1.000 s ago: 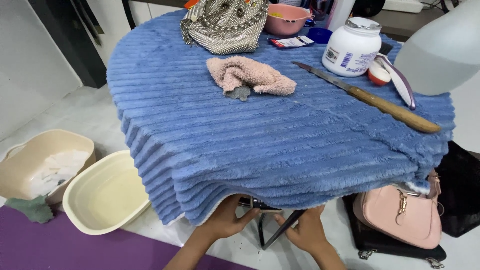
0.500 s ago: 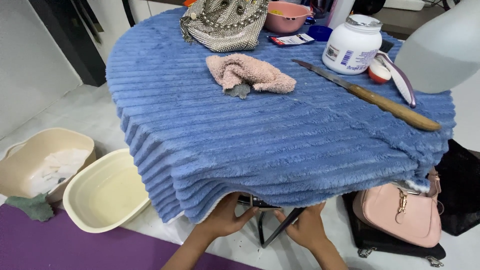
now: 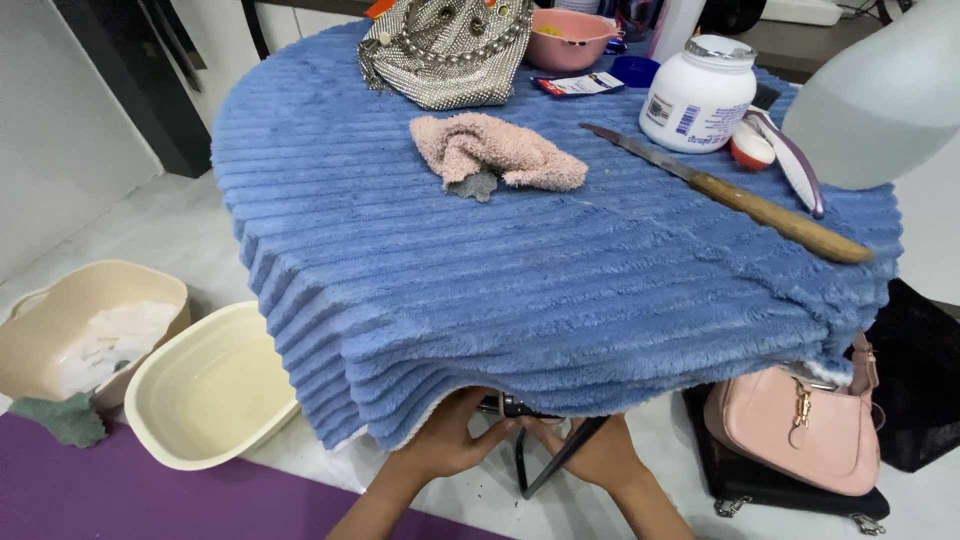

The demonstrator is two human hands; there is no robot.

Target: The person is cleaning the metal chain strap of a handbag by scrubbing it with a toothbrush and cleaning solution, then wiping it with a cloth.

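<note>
Under the blue ribbed cover's (image 3: 560, 300) 6 o'clock edge, left hand (image 3: 450, 440) and right hand (image 3: 598, 452) grip a dark metal table leg (image 3: 560, 458), fingers closed. Better lift evenly, or the knife (image 3: 730, 195) slides.

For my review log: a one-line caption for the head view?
Both hands reach under a blue ribbed cover at a black metal frame.

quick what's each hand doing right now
left hand: partly under the blue cover, grip cannot be told
right hand: by the black table leg, grip cannot be told
</note>
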